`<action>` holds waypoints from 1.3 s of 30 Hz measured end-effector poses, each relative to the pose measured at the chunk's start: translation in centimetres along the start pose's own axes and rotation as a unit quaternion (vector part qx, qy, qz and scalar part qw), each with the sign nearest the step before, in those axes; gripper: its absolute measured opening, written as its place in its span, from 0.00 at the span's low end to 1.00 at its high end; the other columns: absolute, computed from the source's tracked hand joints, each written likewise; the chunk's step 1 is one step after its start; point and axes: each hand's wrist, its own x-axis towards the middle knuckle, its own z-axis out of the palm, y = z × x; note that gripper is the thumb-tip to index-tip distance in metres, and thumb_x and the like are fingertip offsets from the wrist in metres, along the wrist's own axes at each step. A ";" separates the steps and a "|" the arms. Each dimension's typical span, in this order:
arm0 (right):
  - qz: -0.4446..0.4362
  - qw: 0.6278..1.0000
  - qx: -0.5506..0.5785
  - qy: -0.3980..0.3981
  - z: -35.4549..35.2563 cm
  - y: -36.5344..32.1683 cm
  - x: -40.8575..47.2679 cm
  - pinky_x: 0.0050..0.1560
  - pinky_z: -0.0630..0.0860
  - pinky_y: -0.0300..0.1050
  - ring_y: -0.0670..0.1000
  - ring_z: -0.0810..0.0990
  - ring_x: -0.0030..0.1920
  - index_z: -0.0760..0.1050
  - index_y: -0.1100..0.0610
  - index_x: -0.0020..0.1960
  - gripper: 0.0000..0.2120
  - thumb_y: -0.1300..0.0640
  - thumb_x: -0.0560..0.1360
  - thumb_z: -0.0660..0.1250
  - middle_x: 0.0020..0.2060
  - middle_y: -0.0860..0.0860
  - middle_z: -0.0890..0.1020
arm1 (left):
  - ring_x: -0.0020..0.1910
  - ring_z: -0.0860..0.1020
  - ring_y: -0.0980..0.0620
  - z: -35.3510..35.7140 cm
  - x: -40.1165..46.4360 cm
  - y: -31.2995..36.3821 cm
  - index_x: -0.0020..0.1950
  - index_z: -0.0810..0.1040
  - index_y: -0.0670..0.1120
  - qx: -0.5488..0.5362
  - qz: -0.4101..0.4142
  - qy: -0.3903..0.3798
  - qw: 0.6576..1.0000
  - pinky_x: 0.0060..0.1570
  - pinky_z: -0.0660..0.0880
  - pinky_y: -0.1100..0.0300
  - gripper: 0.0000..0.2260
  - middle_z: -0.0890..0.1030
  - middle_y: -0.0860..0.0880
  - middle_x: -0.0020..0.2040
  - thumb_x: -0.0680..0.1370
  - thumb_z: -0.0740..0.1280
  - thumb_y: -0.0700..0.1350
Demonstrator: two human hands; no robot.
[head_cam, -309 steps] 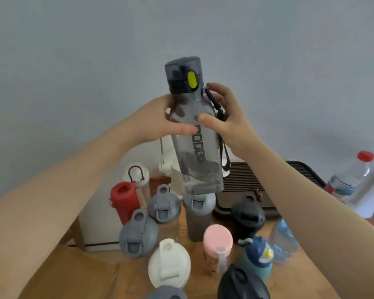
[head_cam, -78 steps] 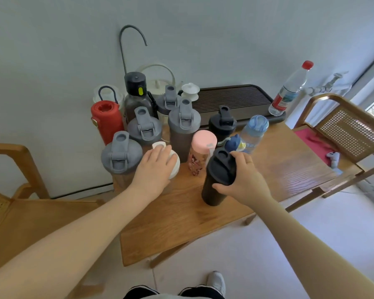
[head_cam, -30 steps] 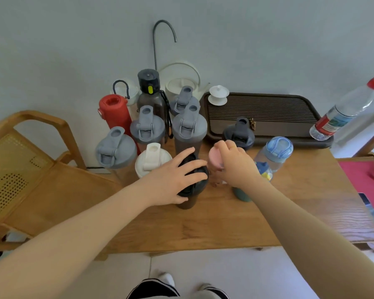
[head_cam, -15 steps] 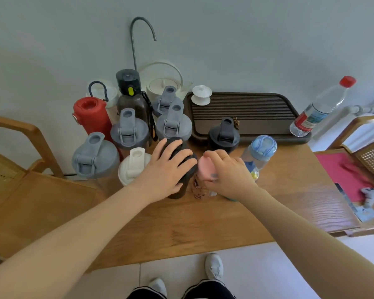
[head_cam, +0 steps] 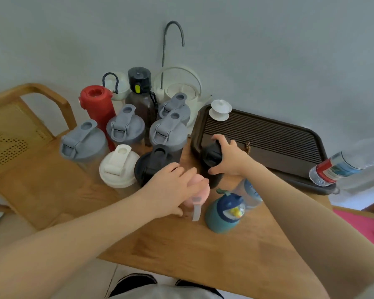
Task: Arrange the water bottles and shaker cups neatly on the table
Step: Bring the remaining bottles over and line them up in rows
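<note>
My left hand (head_cam: pixel 171 186) grips the lid of the pink-lidded bottle (head_cam: pixel 198 192) near the middle of the wooden table (head_cam: pixel 181 240). My right hand (head_cam: pixel 229 157) is closed over a black shaker cup (head_cam: pixel 211 158) beside the tea tray. Another black shaker cup (head_cam: pixel 151 164) stands left of the pink bottle, next to a white-lidded shaker (head_cam: pixel 118 166). Behind them stand several grey-lidded shakers (head_cam: pixel 125 126), a red bottle (head_cam: pixel 96 104) and a dark smoky bottle (head_cam: pixel 140 91). A teal kids' bottle (head_cam: pixel 225 210) and a clear blue bottle (head_cam: pixel 251 190) stand under my right forearm.
A dark slatted tea tray (head_cam: pixel 268 137) lies at the back right with a white lidded cup (head_cam: pixel 220 108) on it. A plastic water bottle (head_cam: pixel 343 164) with a red label leans at the right. A white kettle (head_cam: pixel 181 89) stands at the wall. A wooden chair (head_cam: pixel 20 117) is on the left.
My left hand left the black shaker and took the pink-lidded bottle. My right hand let go of the pink bottle and reached back onto the black shaker cup by the tray.
</note>
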 end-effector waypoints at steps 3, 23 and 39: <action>-0.076 0.997 0.002 0.008 0.8 -1.3 0.9 0.53 0.76 0.55 0.64 0.75 0.53 0.55 0.43 0.66 0.41 0.49 0.61 0.76 0.61 0.58 0.64 | 0.41 0.80 0.45 -0.1 0.1 0.4 0.64 0.67 0.48 0.008 -0.033 0.000 0.999 0.50 0.77 0.50 0.35 0.81 0.43 0.48 0.61 0.76 0.49; -0.162 0.981 -0.092 -0.059 -3.0 10.8 -5.9 0.59 0.73 0.48 0.50 0.74 0.60 0.58 0.44 0.69 0.40 0.46 0.63 0.75 0.64 0.46 0.70 | 0.69 0.62 0.46 -1.5 6.3 7.2 0.74 0.50 0.51 -0.143 0.006 -0.074 0.987 0.67 0.59 0.51 0.35 0.60 0.47 0.73 0.73 0.65 0.57; -0.239 0.970 0.026 0.028 -1.2 6.6 -0.7 0.60 0.74 0.49 0.53 0.71 0.62 0.59 0.51 0.70 0.35 0.53 0.68 0.72 0.65 0.52 0.69 | 0.55 0.72 0.46 -0.4 7.4 8.1 0.63 0.63 0.45 -0.075 -0.179 -0.031 0.981 0.60 0.65 0.51 0.25 0.75 0.44 0.57 0.72 0.64 0.57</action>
